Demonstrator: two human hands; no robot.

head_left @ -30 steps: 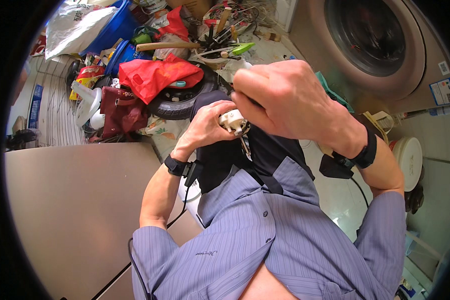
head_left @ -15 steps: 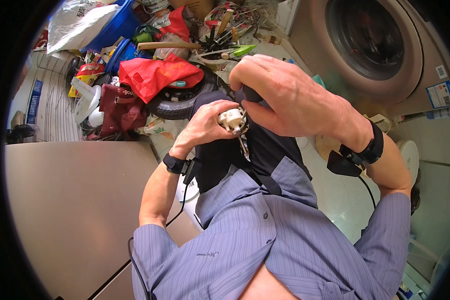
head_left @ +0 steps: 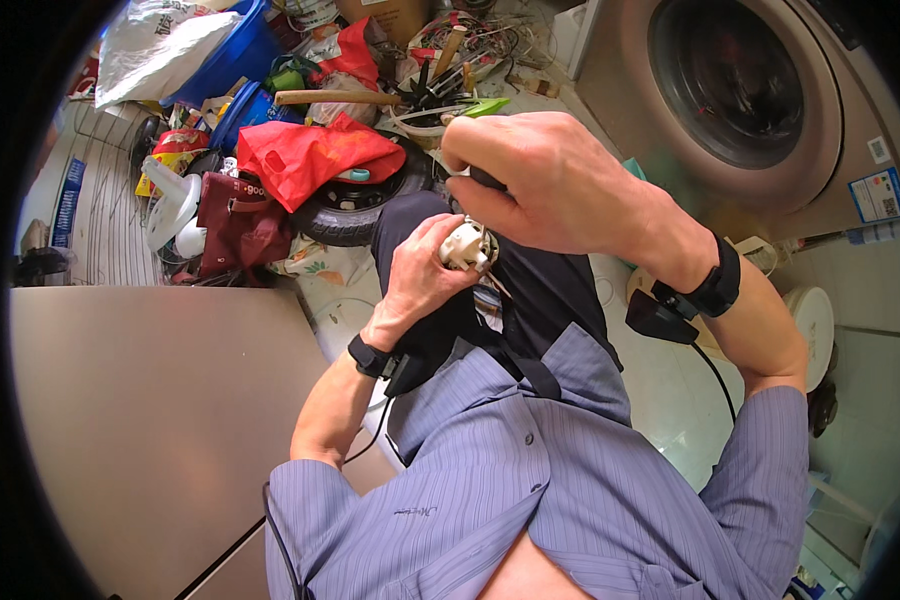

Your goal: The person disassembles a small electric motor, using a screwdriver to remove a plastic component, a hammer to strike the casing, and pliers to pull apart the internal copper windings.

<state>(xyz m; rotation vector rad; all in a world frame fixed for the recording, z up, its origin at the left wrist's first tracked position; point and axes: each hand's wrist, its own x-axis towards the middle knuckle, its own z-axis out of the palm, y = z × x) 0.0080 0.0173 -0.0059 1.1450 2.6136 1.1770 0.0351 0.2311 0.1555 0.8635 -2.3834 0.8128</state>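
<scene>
My left hand (head_left: 418, 272) is wrapped around a cream-coloured plastic part (head_left: 462, 246), roundish with moulded posts and holes, which looks like the body of a small motor. It is held above my dark trousers, between my knees. Over it, my right hand (head_left: 565, 185) grips a screwdriver (head_left: 486, 180) by its dark handle. The thin shaft points down to the right side of the part; whether the tip sits in a screw is hidden. Beneath the part, some thin strands like wires (head_left: 488, 298) hang down.
A washing machine (head_left: 610, 90) stands at the far right. Ahead lie a black tyre (head_left: 345, 222), a red bag (head_left: 310, 160), a wooden-handled tool (head_left: 335, 97), a blue tub (head_left: 255, 55) and a dark red bag (head_left: 242, 225). A smooth metallic-looking panel (head_left: 160, 400) fills the left.
My right hand has shifted slightly left and its hold on the handle has turned. My left hand has tilted the cream part a little, and its wrist has moved right and down.
</scene>
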